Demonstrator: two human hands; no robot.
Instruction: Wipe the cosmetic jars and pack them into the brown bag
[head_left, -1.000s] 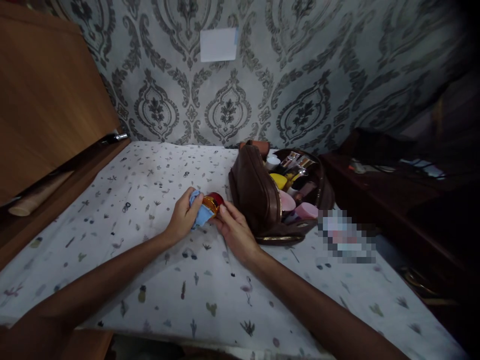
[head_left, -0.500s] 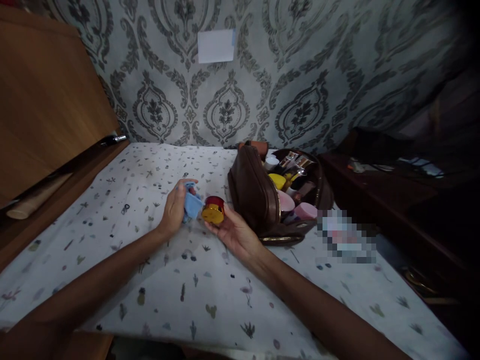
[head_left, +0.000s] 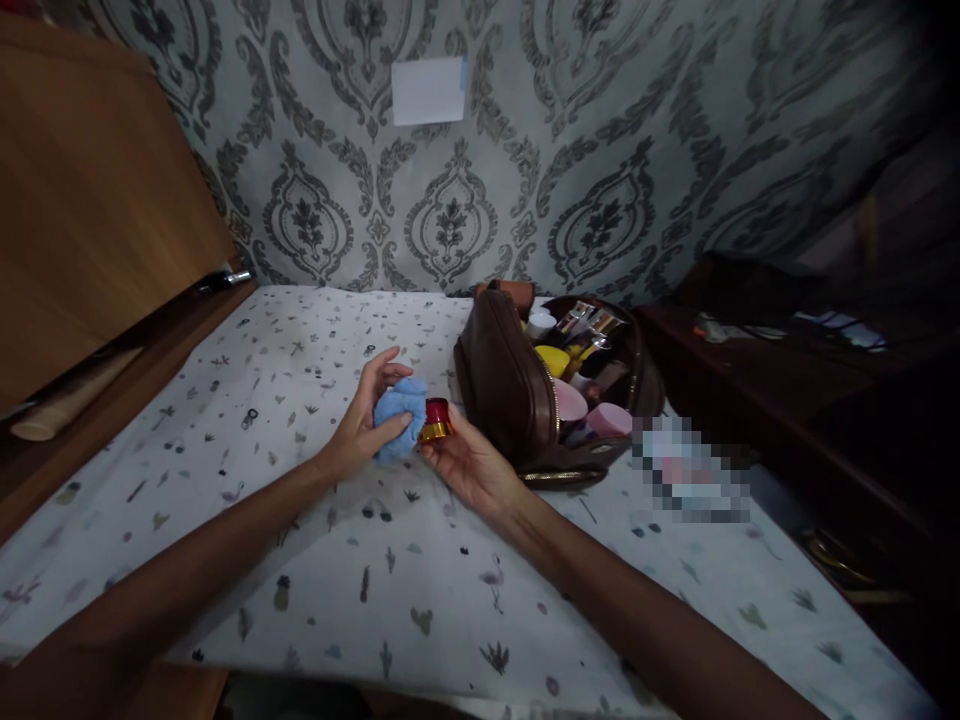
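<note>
My left hand (head_left: 365,420) grips a crumpled light-blue cloth (head_left: 397,425), the thumb lying across its front. The cloth is up against a small red and gold cosmetic jar (head_left: 436,420) and hides the jar's left end. Thumb and fingers of my right hand (head_left: 476,465) hold the jar from its right side, above the tabletop. Close by on the right stands an open brown toiletry bag (head_left: 502,375). Inside it are a yellow item (head_left: 553,361), pink-topped containers (head_left: 609,421), a white cap (head_left: 541,325) and several shiny tubes.
A white cloth with small printed plants and flamingos covers the table (head_left: 315,590). A wooden panel (head_left: 105,190) rises at the left. A blurred-out packet (head_left: 686,470) lies right of the bag, beside dark furniture (head_left: 750,390). Patterned wallpaper (head_left: 450,220) is behind.
My left hand has turned and moved slightly right, bringing the cloth against the jar. The jar's gold end, visible before, is now mostly covered. My right hand stays nearly in place.
</note>
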